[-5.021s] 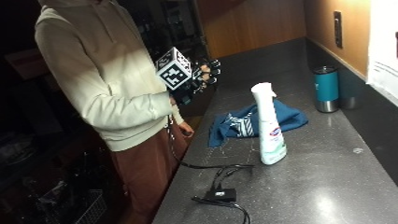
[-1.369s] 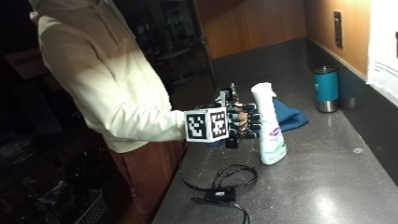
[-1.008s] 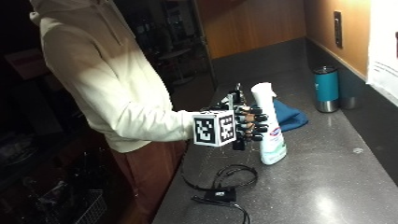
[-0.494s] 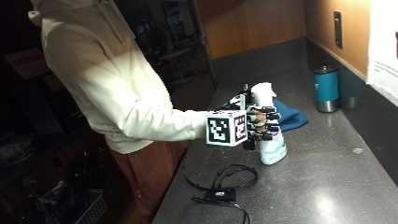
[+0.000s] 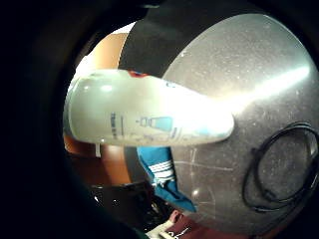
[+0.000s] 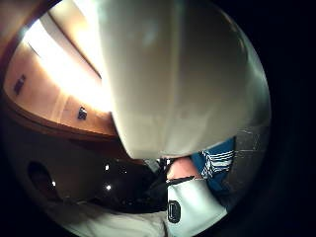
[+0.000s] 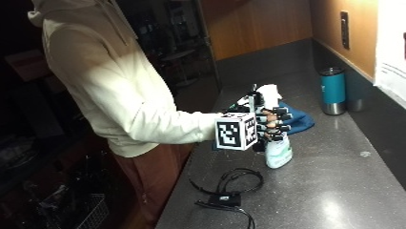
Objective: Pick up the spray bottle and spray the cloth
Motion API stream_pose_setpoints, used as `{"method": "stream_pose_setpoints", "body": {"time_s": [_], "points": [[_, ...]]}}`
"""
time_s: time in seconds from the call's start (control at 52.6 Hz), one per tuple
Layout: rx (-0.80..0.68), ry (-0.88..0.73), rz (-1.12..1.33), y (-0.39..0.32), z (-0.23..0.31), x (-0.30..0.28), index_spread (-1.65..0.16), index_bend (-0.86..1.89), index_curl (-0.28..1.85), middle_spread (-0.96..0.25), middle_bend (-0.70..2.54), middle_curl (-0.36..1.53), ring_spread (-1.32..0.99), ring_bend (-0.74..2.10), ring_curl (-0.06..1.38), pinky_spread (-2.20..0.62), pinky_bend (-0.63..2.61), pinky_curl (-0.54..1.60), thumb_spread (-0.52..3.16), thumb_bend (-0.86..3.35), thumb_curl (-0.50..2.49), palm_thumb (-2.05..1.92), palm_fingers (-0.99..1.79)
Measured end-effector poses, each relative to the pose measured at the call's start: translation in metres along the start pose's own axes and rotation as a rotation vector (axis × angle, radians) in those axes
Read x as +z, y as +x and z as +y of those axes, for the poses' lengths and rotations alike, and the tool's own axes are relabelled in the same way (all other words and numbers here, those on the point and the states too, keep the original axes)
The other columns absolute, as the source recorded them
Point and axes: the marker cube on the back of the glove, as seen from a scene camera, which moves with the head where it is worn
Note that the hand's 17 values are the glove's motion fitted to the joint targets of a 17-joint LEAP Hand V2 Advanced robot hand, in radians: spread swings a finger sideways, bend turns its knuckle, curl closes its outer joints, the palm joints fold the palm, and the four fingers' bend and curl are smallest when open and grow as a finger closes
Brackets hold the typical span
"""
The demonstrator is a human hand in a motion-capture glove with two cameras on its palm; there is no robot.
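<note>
A white spray bottle [image 7: 279, 151] stands upright on the dark counter [image 7: 336, 191]. My gloved right hand [image 7: 271, 125] grips it around the upper body, just under the spray head, with the fingers curled round it. The bottle's base looks to be on the counter still. Right behind the bottle lies a crumpled blue cloth [image 7: 302, 119]. In the little finger side palm view the bottle [image 5: 149, 117] fills the middle, with the cloth [image 5: 160, 175] beyond it. The bottle [image 6: 182, 74] also fills the thumb side palm view, where a corner of the cloth [image 6: 218, 160] shows past it.
A teal tumbler [image 7: 332, 90] stands at the back by the wall. A looped black cable with a small device [image 7: 229, 190] lies on the counter in front of the bottle, near the front edge. The person stands at the counter's left side.
The gloved hand came down from chest height, reached across to the bottle and curled its fingers round it. Bottle and cloth stay where they were.
</note>
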Motion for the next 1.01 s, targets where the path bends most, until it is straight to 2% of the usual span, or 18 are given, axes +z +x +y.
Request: {"method": "stream_pose_setpoints", "body": {"time_s": [0.228,0.437,0.647,0.875,1.008], "points": [[0.002,0.002,-0.024,0.0,-0.003,0.001,-0.38,0.18,0.2,-0.17,0.2,0.3,-0.03,0.38,0.28,0.23,0.47,0.33,0.82,-0.03,0.32,0.45,0.07],[0.002,0.0,-0.039,0.001,-0.006,0.004,-0.38,0.24,0.28,-0.19,0.28,0.34,-0.07,0.34,0.28,0.22,0.32,0.3,0.82,-0.03,0.33,0.49,0.4],[0.006,0.003,-0.046,-0.001,-0.013,0.006,-0.36,0.21,0.32,-0.18,0.25,0.34,-0.11,0.33,0.28,0.17,0.24,0.3,0.83,-0.02,0.33,0.55,0.62],[0.024,0.035,-0.058,-0.007,-0.029,0.01,-0.3,0.24,0.37,-0.17,0.32,0.39,-0.17,0.39,0.32,0.06,0.1,0.25,0.82,0.01,0.37,0.77,1.08],[0.022,0.021,-0.034,-0.01,-0.034,0.013,-0.26,0.25,0.41,-0.17,0.4,0.43,-0.2,0.43,0.36,-0.02,0.14,0.25,0.78,0.02,0.42,0.9,1.21]]}}
